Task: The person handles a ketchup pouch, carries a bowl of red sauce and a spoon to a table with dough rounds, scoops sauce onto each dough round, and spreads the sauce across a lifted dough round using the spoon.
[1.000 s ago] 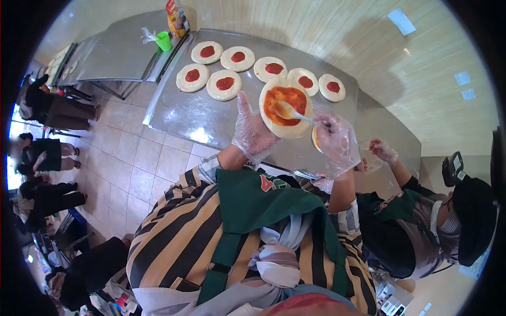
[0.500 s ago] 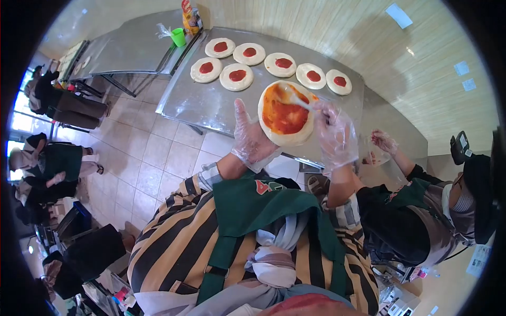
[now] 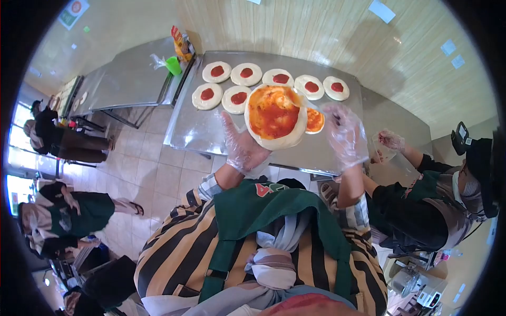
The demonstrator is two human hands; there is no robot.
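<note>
A round pizza base (image 3: 275, 118) spread with red sauce rests on the palm and fingers of my left hand (image 3: 245, 149), whose thumb stands up at its left side. My right hand (image 3: 345, 136), also in a clear plastic glove, grips a spoon (image 3: 304, 101). The spoon's bowl end is at the upper right of the sauce. Behind, on the steel table (image 3: 195, 124), lie several pale dough rounds (image 3: 207, 96), each with a red sauce blob in its middle. One sauce-spread base (image 3: 315, 121) lies partly hidden behind the held one.
To the right a co-worker's gloved hand (image 3: 391, 140) is over the table beside mine. A second steel table (image 3: 132, 79) at the left bears a green cup (image 3: 173, 66) and a yellow-orange bag (image 3: 181, 46). Several people stand at the far left. A wall (image 3: 295, 31) backs the table.
The view has shifted, so the table sits lower. The spoon has moved to the right across the base, and the sauce now reaches nearer its upper edge. Both hands keep their hold.
</note>
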